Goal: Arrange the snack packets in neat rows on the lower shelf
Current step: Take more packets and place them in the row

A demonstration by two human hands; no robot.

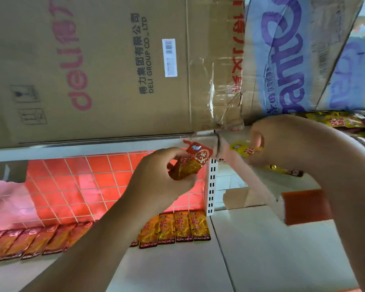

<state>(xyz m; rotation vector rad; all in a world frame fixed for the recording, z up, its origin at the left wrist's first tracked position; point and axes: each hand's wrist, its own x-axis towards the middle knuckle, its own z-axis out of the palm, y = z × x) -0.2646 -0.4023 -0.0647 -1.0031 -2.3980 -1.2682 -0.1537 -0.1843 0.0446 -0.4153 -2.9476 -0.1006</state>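
My left hand (pixel 162 178) grips a red and orange snack packet (pixel 193 160) and holds it up in front of the shelf's white upright. My right hand (pixel 280 142) pinches a yellow snack packet (pixel 243 149) just under the upper shelf edge, to the right of the upright. On the white lower shelf (pixel 177 270) a row of orange packets (pixel 175 228) lies flat against the red tiled back wall, and the row continues to the left (pixel 30 241) behind my left forearm.
Large cardboard boxes (pixel 114 66) stand on the upper shelf. A pile of yellow and red packets (pixel 346 125) lies at the far right. A slotted white upright (pixel 212 186) divides the shelf bays. A torn cardboard piece (pixel 240 197) and an orange box (pixel 303 205) sit in the right bay.
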